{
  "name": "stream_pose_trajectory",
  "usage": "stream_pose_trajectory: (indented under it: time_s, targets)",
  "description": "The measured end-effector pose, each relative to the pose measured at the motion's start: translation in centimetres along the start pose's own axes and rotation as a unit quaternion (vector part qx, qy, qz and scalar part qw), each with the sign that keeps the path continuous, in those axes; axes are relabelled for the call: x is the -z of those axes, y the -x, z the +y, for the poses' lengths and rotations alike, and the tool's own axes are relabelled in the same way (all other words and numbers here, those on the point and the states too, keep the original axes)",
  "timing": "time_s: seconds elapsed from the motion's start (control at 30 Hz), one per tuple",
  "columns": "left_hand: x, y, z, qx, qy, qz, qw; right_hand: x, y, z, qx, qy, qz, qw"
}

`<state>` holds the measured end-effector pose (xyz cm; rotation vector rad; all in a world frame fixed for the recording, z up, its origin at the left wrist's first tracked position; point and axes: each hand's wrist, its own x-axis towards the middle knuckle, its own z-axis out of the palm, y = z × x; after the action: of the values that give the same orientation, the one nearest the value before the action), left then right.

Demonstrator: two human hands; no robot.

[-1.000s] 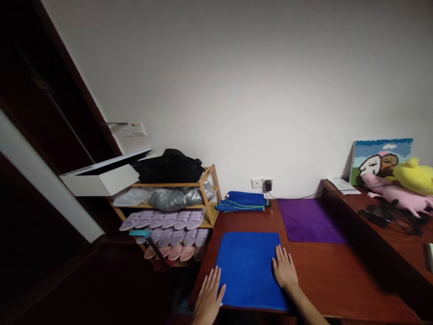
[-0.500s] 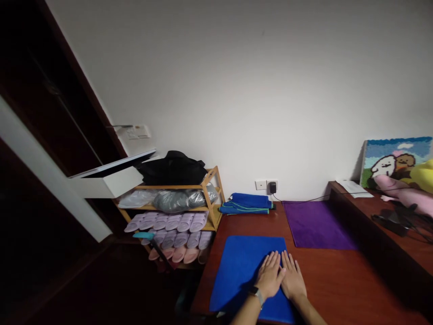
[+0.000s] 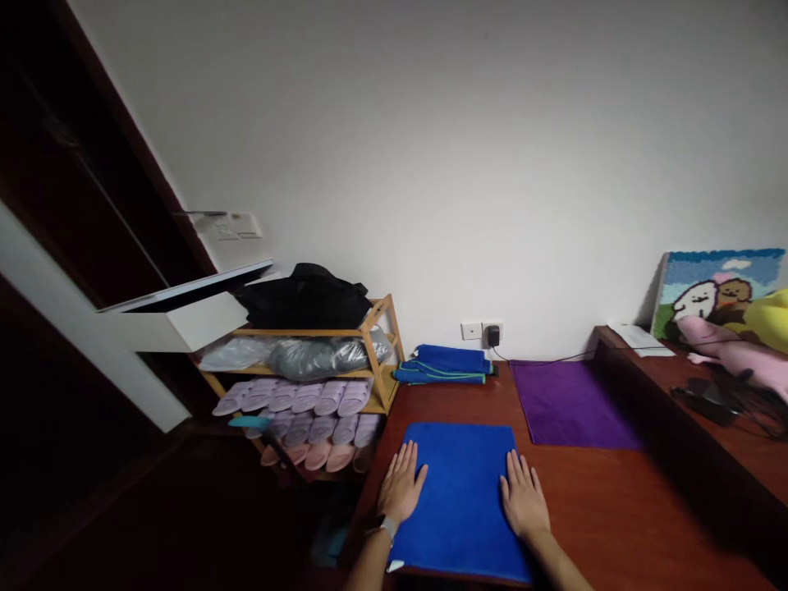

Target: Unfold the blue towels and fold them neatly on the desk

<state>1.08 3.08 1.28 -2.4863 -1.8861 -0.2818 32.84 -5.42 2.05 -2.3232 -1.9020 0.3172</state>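
A bright blue cloth (image 3: 459, 501) lies spread flat on the reddish-brown table (image 3: 607, 509), with a small white tag at its near left corner. My left hand (image 3: 401, 486) rests flat over the cloth's left edge, fingers stretched out; a watch is on that wrist. At the opposite edge lies my right hand (image 3: 524, 497), flat with its fingers extended and partly on the wood. Neither hand grips anything.
Behind the blue cloth sit folded blue cloths (image 3: 446, 365) and a purple cloth (image 3: 572, 404). A shoe rack (image 3: 385, 353) with slippers stands left. On the raised ledge at right lie a pink plush toy (image 3: 732, 353) and cables. A black plug (image 3: 493, 336) is in the wall socket.
My left hand has slid left from the cloth's right part to its left edge. My right hand stays by the right edge. The cloth looks flat, and the view has shifted slightly.
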Motion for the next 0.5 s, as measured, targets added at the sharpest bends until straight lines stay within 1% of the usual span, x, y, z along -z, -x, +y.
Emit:
stream_pose_trajectory:
  time_s: [0.13,0.3,0.4,0.5]
  targets:
    - [-0.8,-0.1,0.2,-0.007,0.003,0.018,1.000,0.8,-0.8,-0.6,-0.012,0.011,-0.013,1.000]
    - [-1.0,-0.1,0.0,-0.012,0.003,0.025,1.000,2.7,-4.3,-1.2,0.005,-0.001,0.003,1.000]
    - [-1.1,-0.1,-0.1,-0.012,0.001,0.022,1.000,2.4,-6.2,-0.8,-0.002,-0.002,-0.011,1.000]
    - [-1.2,0.0,-0.3,-0.017,-0.003,0.023,1.000,1.2,-6.9,-0.1,0.000,-0.009,0.004,1.000]
